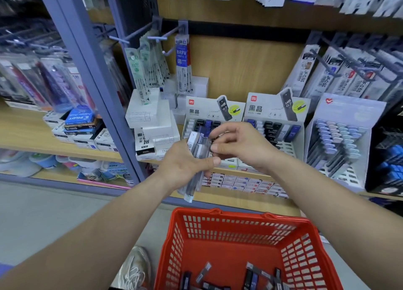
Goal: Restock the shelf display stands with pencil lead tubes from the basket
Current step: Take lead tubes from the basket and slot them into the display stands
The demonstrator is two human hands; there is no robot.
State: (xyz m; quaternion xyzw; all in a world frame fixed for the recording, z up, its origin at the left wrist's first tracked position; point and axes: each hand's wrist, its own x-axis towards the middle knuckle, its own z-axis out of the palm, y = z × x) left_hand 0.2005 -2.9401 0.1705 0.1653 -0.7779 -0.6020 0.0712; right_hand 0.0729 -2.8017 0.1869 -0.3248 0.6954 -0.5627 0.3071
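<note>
Lead tubes (200, 146): a loose fistful, held upright in front of the shelf (231, 199), just short of the left display stand (214, 109). More tubes lie scattered on the floor of the red basket (218, 214) below.

Left hand (185, 166) is wrapped round the bundle, thumb across the front, fingers clamped on it. Right hand (242, 146) is at the bundle's top, fingers (217, 148) curled together and pinching at the tubes. I can't tell how many it has caught.

My read: one is being pulled free to slot into a stand.

Risks from here:
- The bundle's lower ends splay out past the palm, so pulling one tube could drag its neighbours loose and drop them.
- A second stand (274, 110) sits just beside the first, both marked HB 0.7, with mixed black and blue rows. A tube could land in the wrong row.
</note>
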